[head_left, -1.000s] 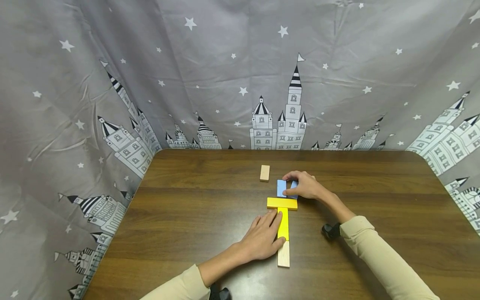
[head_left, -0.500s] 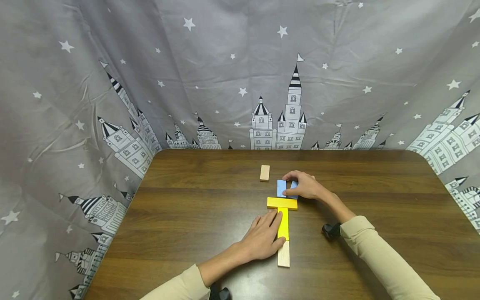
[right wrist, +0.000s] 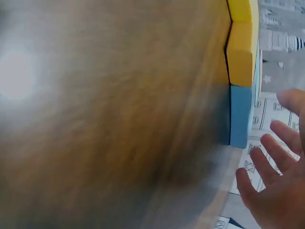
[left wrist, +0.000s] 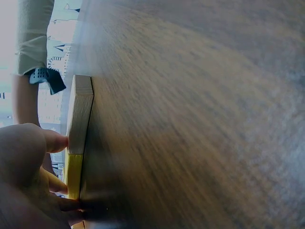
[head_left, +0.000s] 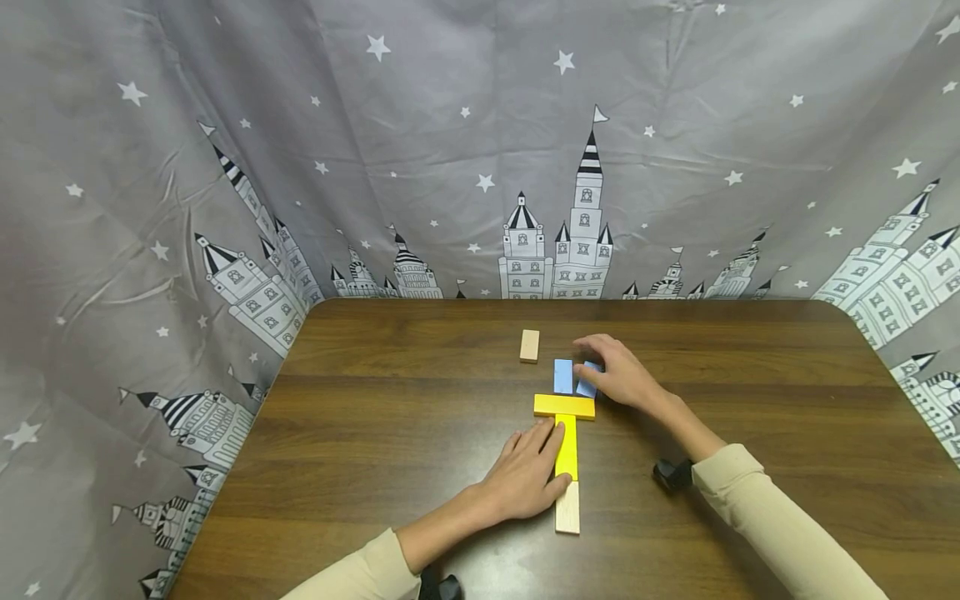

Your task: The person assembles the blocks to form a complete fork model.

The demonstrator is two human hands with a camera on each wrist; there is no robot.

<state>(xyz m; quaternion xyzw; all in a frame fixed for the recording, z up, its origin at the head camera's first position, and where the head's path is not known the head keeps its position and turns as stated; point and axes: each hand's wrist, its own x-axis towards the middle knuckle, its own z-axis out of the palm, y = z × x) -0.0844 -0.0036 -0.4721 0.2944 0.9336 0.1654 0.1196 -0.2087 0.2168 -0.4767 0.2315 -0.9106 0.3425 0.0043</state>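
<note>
In the head view, a row of flat blocks runs across the table: a pale wooden block (head_left: pixel 567 510), a bright yellow block (head_left: pixel 568 450), then a darker yellow block (head_left: pixel 564 407) set crosswise. Beyond it lie two blue blocks, a left blue block (head_left: pixel 563 377) and a slightly slanted right blue block (head_left: pixel 587 387), with a gap between them. My left hand (head_left: pixel 521 477) rests along the row, fingertips on the bright yellow block and thumb near its joint with the pale one. My right hand (right wrist: pixel 281 162) hovers over the right blue block, fingers spread and holding nothing.
Another pale wooden block (head_left: pixel 529 346) lies alone, beyond and left of the blue ones. A grey curtain (head_left: pixel 450 167) printed with castles and stars hangs behind the brown table (head_left: pixel 375 375).
My right hand has let go of the right blue block and shifted up and to the right. That block now lies slightly turned. The left hand has stayed in place.
</note>
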